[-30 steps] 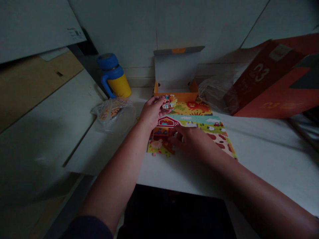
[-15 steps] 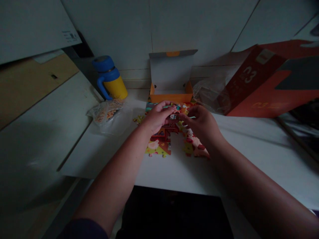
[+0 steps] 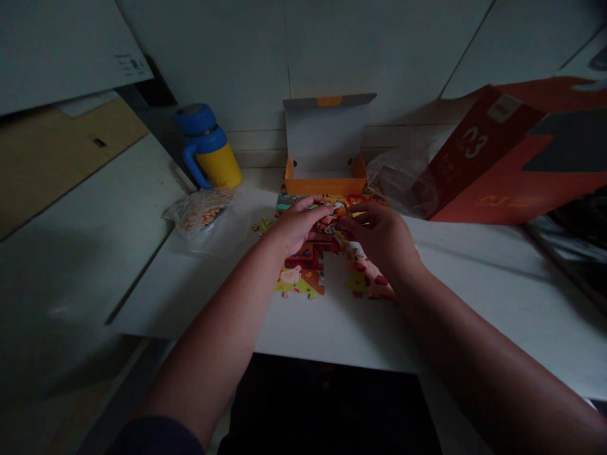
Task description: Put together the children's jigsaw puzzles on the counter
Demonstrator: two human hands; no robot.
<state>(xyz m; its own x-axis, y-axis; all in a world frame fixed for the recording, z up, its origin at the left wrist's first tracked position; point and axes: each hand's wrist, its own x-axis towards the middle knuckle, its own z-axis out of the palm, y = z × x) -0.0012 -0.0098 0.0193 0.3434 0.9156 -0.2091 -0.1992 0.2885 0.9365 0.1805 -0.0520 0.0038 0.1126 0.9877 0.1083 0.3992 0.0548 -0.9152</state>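
Observation:
Jigsaw puzzle pieces (image 3: 298,276), joined into a colourful farm-like picture, lie on the white table in front of the open orange box. A gap shows near the front middle of the picture. Over its left part is my left hand (image 3: 300,226), its thumb and fingers around a small stack of loose pieces (image 3: 329,218). My right hand (image 3: 379,234) is bent over the right part, with thumb and forefinger at the right edge of that stack; whether a piece is pinched between them is hard to make out.
An orange box (image 3: 326,186) with its lid up stands at the back. Left are a blue and yellow bottle (image 3: 215,158) and a plastic bag (image 3: 202,218). Right are another clear bag (image 3: 403,183) and a large red box (image 3: 502,170). One loose yellow-green piece (image 3: 263,225) lies left.
The teal-coloured piece seen between the hands is no longer visible, and a red and white one shows there. My right fingers have shifted slightly. The view has moved a little.

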